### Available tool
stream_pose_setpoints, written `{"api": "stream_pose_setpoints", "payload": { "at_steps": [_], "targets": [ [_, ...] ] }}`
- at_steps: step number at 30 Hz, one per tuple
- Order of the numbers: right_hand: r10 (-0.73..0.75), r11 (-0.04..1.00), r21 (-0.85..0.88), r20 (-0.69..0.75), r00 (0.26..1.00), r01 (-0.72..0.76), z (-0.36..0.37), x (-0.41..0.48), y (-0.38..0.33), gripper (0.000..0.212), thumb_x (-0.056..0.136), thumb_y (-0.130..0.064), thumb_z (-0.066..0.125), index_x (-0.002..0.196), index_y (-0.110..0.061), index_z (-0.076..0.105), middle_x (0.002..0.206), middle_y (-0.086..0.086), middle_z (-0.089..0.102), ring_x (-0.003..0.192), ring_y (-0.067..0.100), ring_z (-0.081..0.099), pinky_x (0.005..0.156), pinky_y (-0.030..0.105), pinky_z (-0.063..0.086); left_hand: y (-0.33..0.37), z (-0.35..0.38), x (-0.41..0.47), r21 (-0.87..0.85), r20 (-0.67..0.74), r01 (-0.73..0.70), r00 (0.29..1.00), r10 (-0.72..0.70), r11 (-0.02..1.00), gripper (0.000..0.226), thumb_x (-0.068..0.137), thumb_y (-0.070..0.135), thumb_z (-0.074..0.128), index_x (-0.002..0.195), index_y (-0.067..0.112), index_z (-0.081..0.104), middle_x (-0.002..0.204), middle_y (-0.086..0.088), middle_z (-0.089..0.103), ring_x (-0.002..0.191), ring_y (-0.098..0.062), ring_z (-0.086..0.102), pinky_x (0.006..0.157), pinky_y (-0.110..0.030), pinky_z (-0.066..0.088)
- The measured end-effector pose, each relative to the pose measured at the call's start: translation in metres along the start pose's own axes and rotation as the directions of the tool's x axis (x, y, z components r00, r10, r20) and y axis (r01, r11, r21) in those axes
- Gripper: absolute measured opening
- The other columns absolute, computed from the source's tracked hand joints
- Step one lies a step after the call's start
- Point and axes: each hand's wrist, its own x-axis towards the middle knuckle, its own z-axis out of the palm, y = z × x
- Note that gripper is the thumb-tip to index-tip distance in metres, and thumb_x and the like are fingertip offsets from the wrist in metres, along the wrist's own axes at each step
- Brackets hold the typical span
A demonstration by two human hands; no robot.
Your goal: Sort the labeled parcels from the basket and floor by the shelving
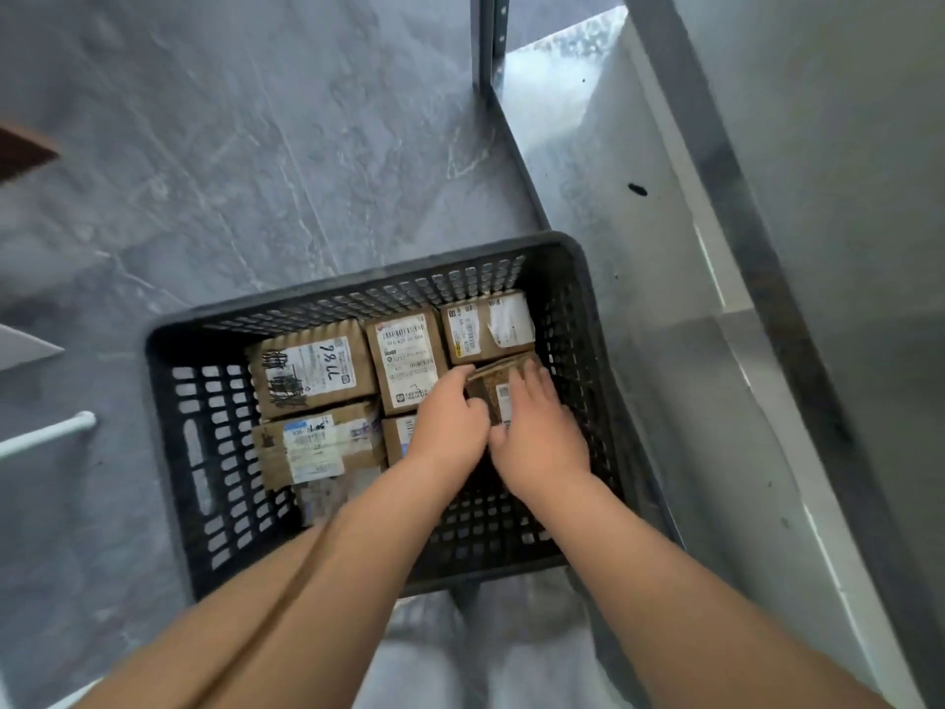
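A black perforated plastic basket (204,452) stands on the grey floor and holds several brown cardboard parcels with white labels. One parcel marked "98LL" (312,373) lies at the back left, another (406,365) in the middle, and one (488,324) at the back right. Both my hands reach into the right side of the basket. My left hand (450,419) and my right hand (539,437) curl around a small brown parcel (493,386) from its two sides. A further parcel (319,445) lies at the front left.
Grey metal shelving rises to the right, its upright post (491,38) behind the basket and a low shelf (639,197) beside it. A white bar (48,432) and a pale edge lie at the left. Marbled grey floor (255,145) spreads beyond the basket.
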Motion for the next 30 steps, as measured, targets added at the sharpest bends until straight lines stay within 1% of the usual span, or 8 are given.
{"api": "stream_pose_setpoints", "payload": {
  "at_steps": [2, 4, 9, 13, 17, 23, 27, 30],
  "targets": [
    [-0.075, 0.997, -0.037, -0.086, 0.994, 0.072, -0.038, -0.011, -0.022, 0.073, 0.100, -0.021, 0.042, 0.158, -0.016, -0.002, 0.165, 0.001, -0.011, 0.151, 0.016, -0.010, 0.123, 0.041, 0.013, 0.030, -0.017, -0.017, -0.007, -0.063, -0.057, 0.996, 0.056, 0.998, 0.049, 0.099, 0.009, 0.040, 0.148, 0.017, 0.042, 0.151, -0.002, 0.044, 0.138, -0.015, 0.040, 0.110, -0.023, 0.029],
    [-0.140, 0.987, -0.109, -0.179, 0.974, 0.122, -0.081, -0.024, -0.044, 0.069, 0.103, -0.018, 0.037, 0.157, -0.017, -0.006, 0.165, 0.000, -0.014, 0.151, 0.015, -0.012, 0.123, 0.040, 0.010, 0.063, -0.038, -0.039, -0.045, -0.131, -0.135, 0.983, 0.128, 0.990, 0.048, 0.101, 0.012, 0.038, 0.149, 0.017, 0.039, 0.154, -0.001, 0.040, 0.142, -0.014, 0.034, 0.116, -0.029, 0.025],
    [-0.219, 0.974, -0.044, -0.435, 0.874, 0.222, -0.203, -0.085, -0.107, 0.061, 0.106, -0.032, 0.028, 0.158, -0.017, 0.000, 0.166, -0.002, -0.005, 0.151, 0.011, -0.006, 0.123, 0.038, 0.004, 0.146, -0.131, -0.103, -0.098, -0.255, -0.331, 0.920, 0.298, 0.938, 0.051, 0.104, 0.017, 0.038, 0.154, 0.017, 0.029, 0.161, 0.000, 0.027, 0.147, -0.011, 0.022, 0.113, -0.017, 0.012],
    [-0.354, 0.904, -0.018, -0.595, 0.721, 0.428, -0.294, -0.177, -0.167, 0.061, 0.105, -0.037, 0.029, 0.158, -0.019, 0.004, 0.165, -0.006, 0.002, 0.151, 0.008, -0.002, 0.123, 0.036, 0.002, 0.219, -0.227, -0.187, -0.133, -0.421, -0.451, 0.832, 0.361, 0.883, 0.053, 0.103, 0.019, 0.042, 0.154, 0.020, 0.028, 0.161, 0.001, 0.026, 0.148, -0.012, 0.023, 0.117, -0.023, 0.015],
    [-0.497, 0.822, -0.183, -0.693, 0.522, 0.539, -0.386, -0.275, -0.219, 0.063, 0.104, -0.043, 0.024, 0.157, -0.022, -0.002, 0.163, -0.012, -0.008, 0.149, 0.003, -0.012, 0.124, 0.035, -0.002, 0.298, -0.319, -0.300, 0.054, -0.575, -0.648, 0.602, 0.554, 0.760, 0.057, 0.102, 0.017, 0.045, 0.155, 0.018, 0.024, 0.162, 0.002, 0.023, 0.149, -0.010, 0.016, 0.122, -0.030, 0.010],
    [-0.550, 0.709, -0.401, -0.829, 0.099, 0.579, -0.528, -0.446, -0.290, 0.067, 0.101, -0.026, 0.042, 0.158, -0.016, 0.007, 0.165, -0.003, 0.003, 0.151, 0.010, -0.005, 0.124, 0.042, 0.005, 0.397, -0.423, -0.489, 0.395, -0.644, -0.792, 0.123, 0.755, 0.466, 0.073, 0.092, 0.006, 0.051, 0.156, 0.017, 0.018, 0.163, 0.003, 0.018, 0.151, -0.009, 0.008, 0.124, -0.040, 0.001],
    [-0.516, 0.712, -0.469, -0.854, -0.064, 0.523, -0.593, -0.536, -0.312, 0.072, 0.100, -0.024, 0.047, 0.158, -0.016, 0.005, 0.165, -0.004, 0.002, 0.152, 0.010, -0.004, 0.124, 0.044, 0.002, 0.432, -0.455, -0.569, 0.581, -0.567, -0.752, -0.101, 0.817, 0.311, 0.074, 0.089, 0.014, 0.048, 0.157, 0.017, 0.018, 0.164, 0.002, 0.017, 0.152, -0.011, 0.008, 0.124, -0.041, 0.001],
    [-0.518, 0.768, -0.528, -0.845, -0.134, 0.362, -0.618, -0.581, -0.315, 0.073, 0.101, -0.028, 0.045, 0.158, -0.015, 0.001, 0.165, -0.002, -0.005, 0.151, 0.012, -0.009, 0.123, 0.046, 0.001, 0.444, -0.471, -0.600, 0.692, -0.518, -0.676, -0.223, 0.825, 0.252, 0.067, 0.096, 0.021, 0.044, 0.157, 0.017, 0.018, 0.165, 0.003, 0.013, 0.152, -0.010, 0.006, 0.123, -0.039, -0.002]
  ]
}}
